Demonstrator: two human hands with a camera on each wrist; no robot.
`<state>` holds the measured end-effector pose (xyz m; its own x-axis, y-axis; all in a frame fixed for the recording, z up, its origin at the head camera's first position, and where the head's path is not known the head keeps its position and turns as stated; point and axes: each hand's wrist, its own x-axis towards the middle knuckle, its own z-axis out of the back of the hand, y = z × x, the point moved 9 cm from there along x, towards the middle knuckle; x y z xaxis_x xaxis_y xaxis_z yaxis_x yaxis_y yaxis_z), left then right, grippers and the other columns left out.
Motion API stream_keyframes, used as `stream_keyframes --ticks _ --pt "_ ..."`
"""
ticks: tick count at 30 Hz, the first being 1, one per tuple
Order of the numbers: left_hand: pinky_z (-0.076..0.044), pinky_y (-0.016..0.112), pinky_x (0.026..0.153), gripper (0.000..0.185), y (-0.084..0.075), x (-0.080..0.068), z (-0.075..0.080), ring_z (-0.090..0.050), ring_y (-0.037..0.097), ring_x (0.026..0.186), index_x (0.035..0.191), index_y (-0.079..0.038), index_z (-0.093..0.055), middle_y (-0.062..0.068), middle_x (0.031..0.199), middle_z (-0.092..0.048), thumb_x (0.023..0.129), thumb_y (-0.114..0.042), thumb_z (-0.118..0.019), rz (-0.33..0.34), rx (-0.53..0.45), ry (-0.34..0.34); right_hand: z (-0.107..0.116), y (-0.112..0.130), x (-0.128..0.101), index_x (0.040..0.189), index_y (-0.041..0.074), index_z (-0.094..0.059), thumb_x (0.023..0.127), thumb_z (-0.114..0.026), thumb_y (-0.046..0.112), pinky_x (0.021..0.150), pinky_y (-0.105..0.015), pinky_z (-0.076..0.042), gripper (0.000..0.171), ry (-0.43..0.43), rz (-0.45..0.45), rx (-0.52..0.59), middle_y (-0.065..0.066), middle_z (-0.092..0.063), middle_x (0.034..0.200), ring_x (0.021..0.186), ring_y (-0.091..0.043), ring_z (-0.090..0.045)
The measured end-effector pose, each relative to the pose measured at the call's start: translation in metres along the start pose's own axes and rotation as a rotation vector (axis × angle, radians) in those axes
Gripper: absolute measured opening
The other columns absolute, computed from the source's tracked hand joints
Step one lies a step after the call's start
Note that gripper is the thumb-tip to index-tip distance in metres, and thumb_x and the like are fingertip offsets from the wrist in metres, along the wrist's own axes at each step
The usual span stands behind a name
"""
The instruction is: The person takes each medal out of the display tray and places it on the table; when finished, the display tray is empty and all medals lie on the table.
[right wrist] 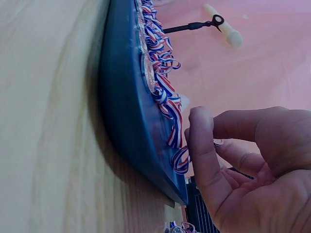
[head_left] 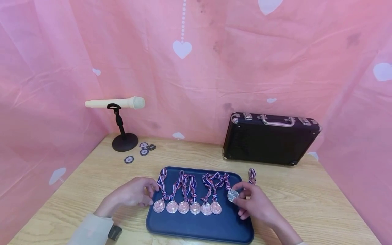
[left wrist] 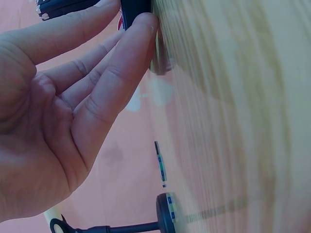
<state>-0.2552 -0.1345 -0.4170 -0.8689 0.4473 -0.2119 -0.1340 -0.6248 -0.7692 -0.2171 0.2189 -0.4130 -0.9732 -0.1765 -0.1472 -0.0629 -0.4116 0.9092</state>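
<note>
A dark blue tray (head_left: 200,228) lies on the table, bearing a row of several round medals (head_left: 183,207) with red, white and blue striped ribbons bunched above them. At the tray's right end, my right hand (head_left: 253,203) pinches a silver medal (head_left: 232,195) by its edge between thumb and fingers; its ribbon (head_left: 227,180) trails toward the back rim. My left hand (head_left: 136,192) is at the tray's left edge, fingers loosely bent beside the leftmost medal (head_left: 159,206). In the left wrist view, the fingertips (left wrist: 146,22) overlap the dark tray rim.
Another striped ribbon (head_left: 252,175) lies right of the tray, partly behind my right hand. A black case (head_left: 269,139) stands at the back right. At the back left are a white microphone (head_left: 114,102) on a black stand (head_left: 125,142) and several poker chips (head_left: 144,151). A pink curtain (head_left: 199,85) hangs behind.
</note>
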Motion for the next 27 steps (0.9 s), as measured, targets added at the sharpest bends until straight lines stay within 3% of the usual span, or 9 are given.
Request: stream_keyframes --ticks 6,14,24,27 --pt "-0.059 0.034 0.06 0.036 -0.001 -0.001 0.0 -0.062 0.019 0.072 0.114 -0.003 -0.069 0.006 0.088 -0.062 0.082 0.011 -0.079 0.009 -0.004 0.001 0.01 0.002 0.001 0.134 -0.004 -0.057 0.094 -0.07 -0.004 0.053 -0.041 -0.063 0.042 -0.065 -0.002 0.005 -0.014 -0.063 0.085 0.055 -0.022 -0.067" --pt "-0.059 0.034 0.061 0.037 0.0 0.0 0.0 -0.062 0.019 0.072 0.114 -0.003 -0.069 0.006 0.088 -0.062 0.081 0.011 -0.079 0.002 -0.003 -0.001 0.021 0.005 0.003 0.138 -0.003 -0.056 0.095 -0.069 -0.003 0.054 -0.041 -0.063 0.045 -0.084 0.019 0.047 -0.016 -0.064 0.088 0.054 -0.019 -0.067" --pt "-0.058 0.032 0.059 0.038 -0.001 0.001 0.0 -0.062 0.018 0.069 0.115 -0.003 -0.069 0.006 0.088 -0.063 0.081 0.01 -0.08 -0.022 0.005 0.006 0.047 0.004 0.002 0.142 -0.002 -0.052 0.095 -0.069 -0.003 0.053 -0.036 -0.062 0.05 -0.169 -0.002 0.152 -0.013 -0.066 0.086 0.054 -0.019 -0.066" --pt "-0.058 0.031 0.059 0.036 0.0 0.0 -0.001 -0.062 0.019 0.07 0.114 -0.003 -0.069 0.006 0.088 -0.063 0.081 0.009 -0.08 -0.014 0.011 0.005 0.058 0.005 0.001 0.139 0.003 -0.055 0.096 -0.068 -0.003 0.053 -0.033 -0.061 0.045 -0.193 0.004 0.197 -0.01 -0.069 0.087 0.054 -0.017 -0.065"
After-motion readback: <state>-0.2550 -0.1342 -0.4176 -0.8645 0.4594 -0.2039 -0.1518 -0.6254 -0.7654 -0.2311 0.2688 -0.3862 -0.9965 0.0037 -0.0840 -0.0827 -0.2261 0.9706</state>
